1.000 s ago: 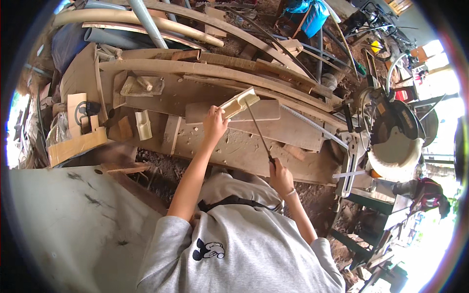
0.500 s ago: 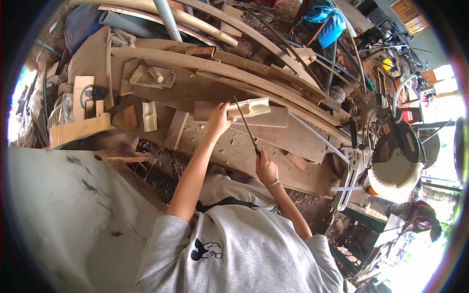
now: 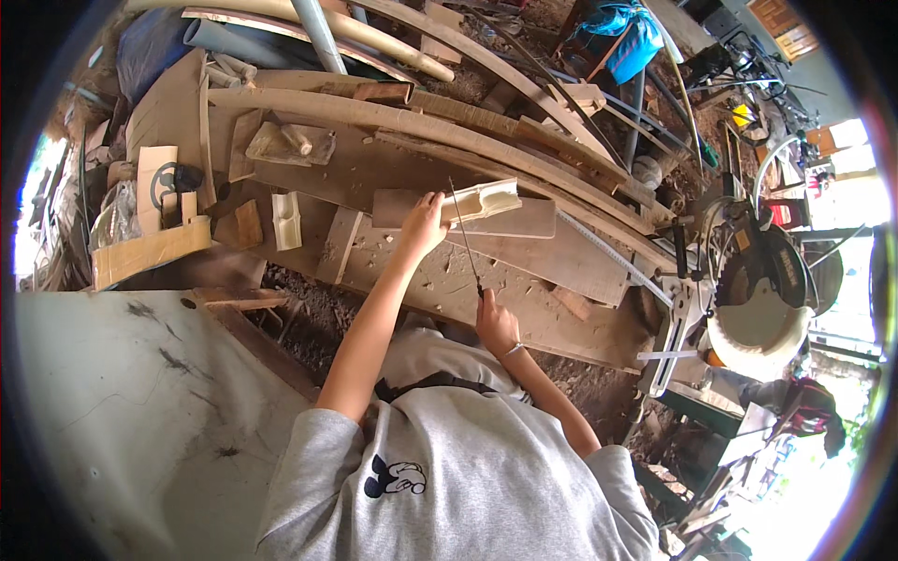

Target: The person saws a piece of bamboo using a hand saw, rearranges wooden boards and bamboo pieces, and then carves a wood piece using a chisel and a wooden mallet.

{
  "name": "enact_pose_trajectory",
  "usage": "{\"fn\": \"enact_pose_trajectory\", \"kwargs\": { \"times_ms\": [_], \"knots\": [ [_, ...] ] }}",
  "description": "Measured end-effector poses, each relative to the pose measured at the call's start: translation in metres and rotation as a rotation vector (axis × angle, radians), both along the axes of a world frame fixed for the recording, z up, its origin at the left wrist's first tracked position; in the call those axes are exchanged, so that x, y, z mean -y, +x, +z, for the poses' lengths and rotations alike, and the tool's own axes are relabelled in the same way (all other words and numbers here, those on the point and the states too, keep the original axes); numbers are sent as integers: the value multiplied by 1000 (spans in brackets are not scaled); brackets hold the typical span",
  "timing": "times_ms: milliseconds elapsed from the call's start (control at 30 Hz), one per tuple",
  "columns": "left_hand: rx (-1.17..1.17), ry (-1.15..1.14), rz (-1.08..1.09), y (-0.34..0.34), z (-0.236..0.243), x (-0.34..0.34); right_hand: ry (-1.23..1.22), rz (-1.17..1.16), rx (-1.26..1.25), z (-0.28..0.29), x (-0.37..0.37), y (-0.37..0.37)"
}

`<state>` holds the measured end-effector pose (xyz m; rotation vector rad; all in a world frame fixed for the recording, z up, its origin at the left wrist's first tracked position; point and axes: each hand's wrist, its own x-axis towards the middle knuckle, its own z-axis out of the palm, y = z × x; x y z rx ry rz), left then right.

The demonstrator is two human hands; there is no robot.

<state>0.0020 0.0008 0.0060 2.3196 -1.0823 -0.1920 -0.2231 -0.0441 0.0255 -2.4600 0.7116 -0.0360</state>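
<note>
My left hand [image 3: 426,224] grips the left end of a pale split bamboo piece [image 3: 493,198], its hollow side showing. The bamboo is held above a flat board [image 3: 524,220] on the workbench. In my right hand [image 3: 498,323] is the handle of a long thin dark blade [image 3: 468,245]. The blade points away from me, its far part crossing the bamboo just right of my left fingers; whether it is a saw, a file or a knife cannot be made out. A second split bamboo piece [image 3: 286,222] lies on the bench to the left.
A miter saw [image 3: 762,290] stands at the right end of the bench. Long curved wooden strips [image 3: 421,126] run along the far side. At left are a cardboard piece [image 3: 154,252] and a wooden block [image 3: 240,224]. A large pale sheet [image 3: 122,402] fills the near left.
My right hand has drawn back slightly toward me and to the left, and the blade stands more upright across the bamboo. My left hand keeps its grip with barely any movement.
</note>
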Motion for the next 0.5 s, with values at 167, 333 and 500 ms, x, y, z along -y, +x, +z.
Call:
{"fn": "enact_pose_trajectory", "kwargs": {
  "times_ms": [167, 333, 500],
  "knots": [
    [-43, 41, -36, 2, 12, 3, -29, -26, -34, -1, 3, -4],
    [15, 9, -38, 3, -1, 1, -13, -52, -49, -3, -2, 1],
    [-13, 18, -31, 1, 5, 5, -31, -60, -44, -26, 5, 20]
  ]
}}
